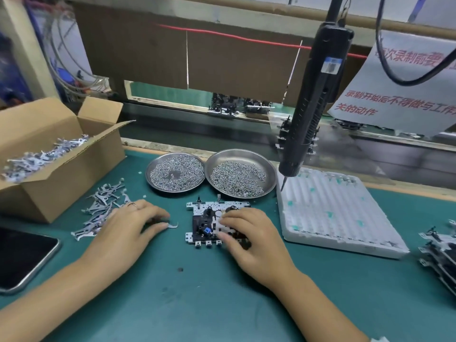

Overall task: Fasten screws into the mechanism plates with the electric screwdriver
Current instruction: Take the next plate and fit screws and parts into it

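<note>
One head-worn camera looks forward and down, close over the green bench (172, 304).

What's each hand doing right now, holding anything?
Left hand: pinching a small curved grey metal lever at its fingertips.
Right hand: fingers resting on the white-and-black metal mechanism plate, pressing it to the green mat; no clear grip.

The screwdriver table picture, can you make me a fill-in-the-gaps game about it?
1. The electric screwdriver hangs above the table; ____ hand holds it.
2. The right hand rests on the ____.
3. Screws fill ____ round metal dishes.
4. The cardboard box sits on the ____ side.

Missing words: no; mechanism plate; two; left
</note>
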Demonstrator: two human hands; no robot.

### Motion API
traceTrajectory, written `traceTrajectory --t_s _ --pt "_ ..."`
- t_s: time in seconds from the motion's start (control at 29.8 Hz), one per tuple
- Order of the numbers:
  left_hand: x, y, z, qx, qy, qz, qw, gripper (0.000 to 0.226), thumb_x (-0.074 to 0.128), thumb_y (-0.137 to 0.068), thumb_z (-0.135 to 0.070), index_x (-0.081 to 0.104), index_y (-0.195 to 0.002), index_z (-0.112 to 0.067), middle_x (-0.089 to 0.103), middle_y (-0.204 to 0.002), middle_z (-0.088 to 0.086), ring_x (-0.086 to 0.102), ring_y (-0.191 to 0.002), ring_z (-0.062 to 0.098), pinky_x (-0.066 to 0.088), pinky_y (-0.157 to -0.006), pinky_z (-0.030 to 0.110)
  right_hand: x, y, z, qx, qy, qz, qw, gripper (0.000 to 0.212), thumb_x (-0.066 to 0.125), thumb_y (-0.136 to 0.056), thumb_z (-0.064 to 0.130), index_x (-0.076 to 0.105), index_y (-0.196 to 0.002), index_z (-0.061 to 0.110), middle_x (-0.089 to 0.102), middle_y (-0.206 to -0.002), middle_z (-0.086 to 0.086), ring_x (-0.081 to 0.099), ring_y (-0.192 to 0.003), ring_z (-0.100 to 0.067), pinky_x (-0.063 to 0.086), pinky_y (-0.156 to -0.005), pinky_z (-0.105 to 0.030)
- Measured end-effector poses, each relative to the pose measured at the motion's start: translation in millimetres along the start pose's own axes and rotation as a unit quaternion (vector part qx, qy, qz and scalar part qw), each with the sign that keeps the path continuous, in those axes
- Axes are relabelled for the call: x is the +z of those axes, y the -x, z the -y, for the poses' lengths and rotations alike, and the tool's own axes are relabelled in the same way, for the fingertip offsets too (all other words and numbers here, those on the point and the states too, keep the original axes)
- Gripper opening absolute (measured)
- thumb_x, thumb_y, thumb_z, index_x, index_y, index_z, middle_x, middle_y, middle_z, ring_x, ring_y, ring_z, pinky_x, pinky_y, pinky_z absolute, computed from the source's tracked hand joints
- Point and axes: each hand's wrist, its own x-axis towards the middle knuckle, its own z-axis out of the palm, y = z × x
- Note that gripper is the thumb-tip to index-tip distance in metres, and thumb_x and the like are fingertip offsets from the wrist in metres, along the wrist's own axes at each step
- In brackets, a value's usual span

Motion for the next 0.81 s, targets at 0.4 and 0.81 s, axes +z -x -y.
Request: traceTrajectory --t_s 0.4,0.81 --pt "8.0 -3.9 -22.0 0.08 0.092 -0.058 0.991 0.013 0.067 -0.084 -0.007 0.071 -0.095 -0.014 0.062 -0.083 -0.008 0.057 -0.079 0.002 0.036 -0.075 0.004 -0.5 -4.5 -3.4 0.081 -0.118 -0.121 0.982 0.016 0.059 -0.09 0.013 0.072 -0.098 0.009 0.066 -0.096 0.008 0.061 -0.095 -0.009 0.049 -0.083 -0.031" --pt "20.2 -35.7 -50.0 0.358 0.026 -0.051 0.932 0.018 0.055 -0.089 -0.016 0.072 -0.085 -0.013 0.064 -0.086 -0.004 0.052 -0.081 0.013 0.038 -0.075 0.032 -20.7 -12.3 -8.0 0.213 -0.248 -0.02 0.945 0.026 0.073 -0.082 0.007 0.075 -0.083 0.033 0.067 -0.078 0.013 0.061 -0.087 -0.007 0.045 -0.08 -0.018"
